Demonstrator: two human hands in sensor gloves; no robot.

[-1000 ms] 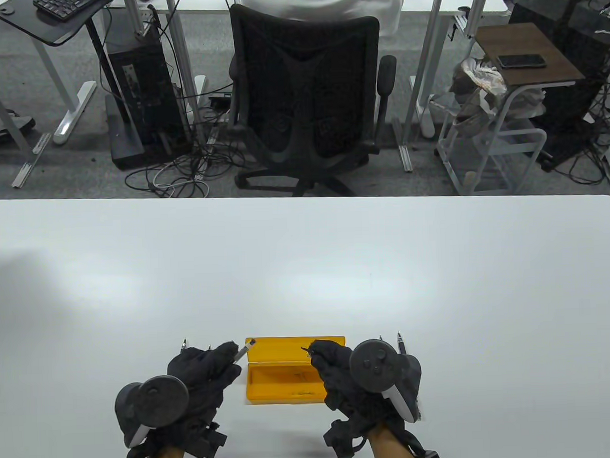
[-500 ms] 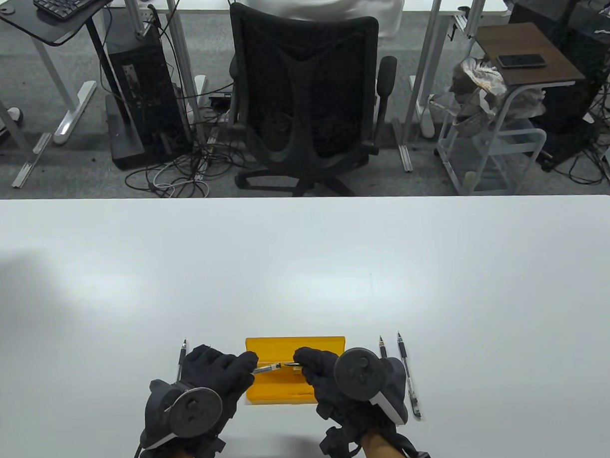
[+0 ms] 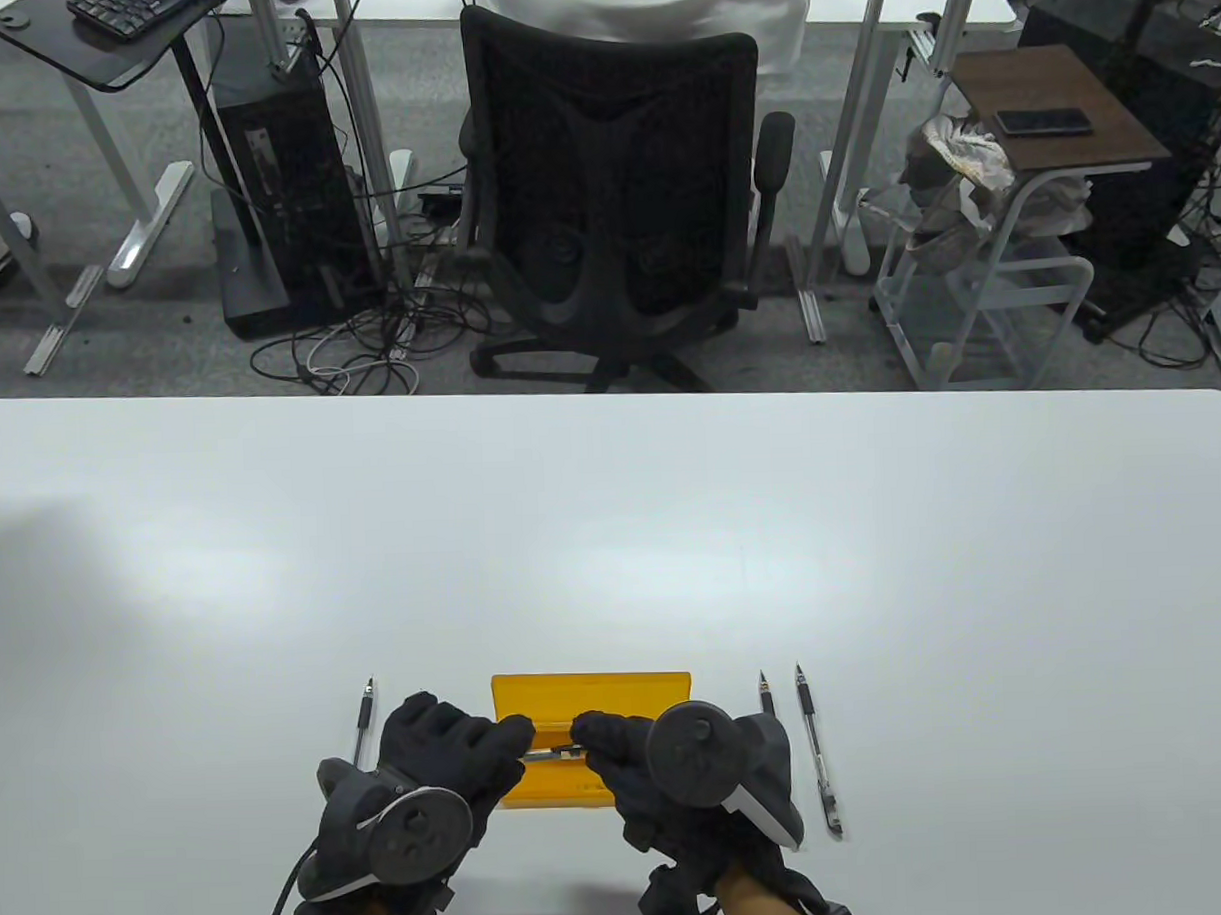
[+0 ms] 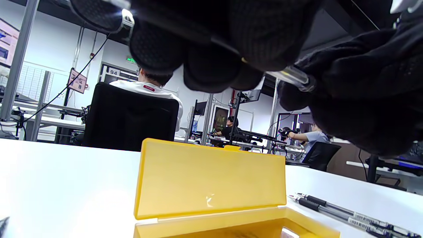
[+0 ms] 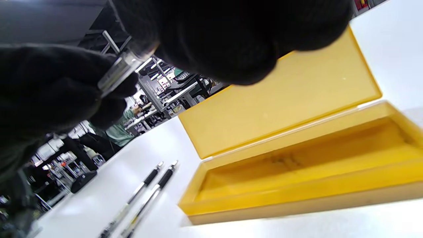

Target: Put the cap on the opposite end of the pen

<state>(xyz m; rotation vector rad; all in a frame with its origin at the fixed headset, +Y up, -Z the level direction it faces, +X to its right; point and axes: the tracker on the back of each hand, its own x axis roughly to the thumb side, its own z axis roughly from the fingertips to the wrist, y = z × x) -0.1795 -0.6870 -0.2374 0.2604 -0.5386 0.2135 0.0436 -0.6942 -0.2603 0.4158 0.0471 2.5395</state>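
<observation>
A pen (image 3: 549,752) with a clear barrel is held level just above the open yellow case (image 3: 590,686). My left hand (image 3: 510,743) grips the pen's body. My right hand (image 3: 586,738) pinches the black cap against the pen's back end. Only a short stretch of barrel shows between the two hands. In the left wrist view the clear barrel (image 4: 290,76) runs from my left fingers into the right hand (image 4: 363,99). In the right wrist view the barrel (image 5: 122,71) runs from my right fingers to the left hand (image 5: 49,92). The cap itself is hidden in the fingers.
One pen (image 3: 364,721) lies left of my left hand, and two pens (image 3: 814,756) lie right of my right hand, all pointing away from me. The case's lid (image 4: 211,178) stands open at its far side, and its tray (image 5: 297,165) holds no pen.
The hands were apart, left with the pen, right with the cap. They came together over the case and now nearly touch, with less barrel showing between them.
</observation>
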